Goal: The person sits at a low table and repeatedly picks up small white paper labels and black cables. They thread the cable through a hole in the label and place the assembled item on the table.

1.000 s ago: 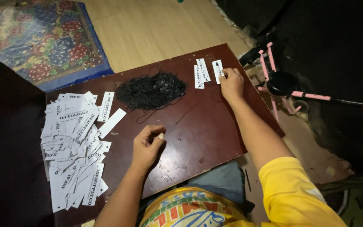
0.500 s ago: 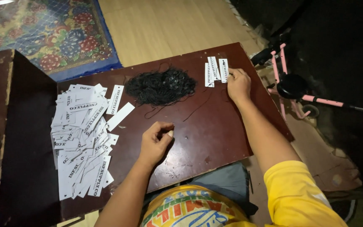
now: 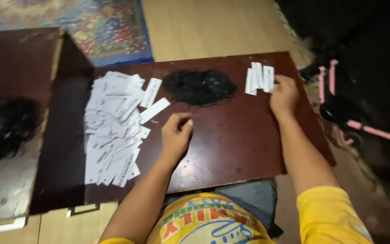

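Note:
A dark brown board point(image 3: 231, 144) lies across my lap. My left hand point(image 3: 175, 134) rests on it near the middle, fingers curled; whether it holds anything I cannot tell. A loose white paper tag point(image 3: 155, 110) lies just left of it. My right hand point(image 3: 284, 95) lies at the far right of the board, its fingers touching a small row of three white tags point(image 3: 259, 79). A tangle of black threads point(image 3: 198, 86) sits between the hands at the far edge. A big heap of white printed tags point(image 3: 111, 126) covers the board's left part.
A dark wooden box or low table point(image 3: 10, 135) stands at my left with another black tangle point(image 3: 3, 126) on it. A patterned rug point(image 3: 100, 27) lies beyond on the wooden floor. A pink-framed object point(image 3: 339, 104) sits in the dark at the right.
My right hand has drawn slightly back from the small row of tags. My left hand stays curled near the middle. The view has shifted a little.

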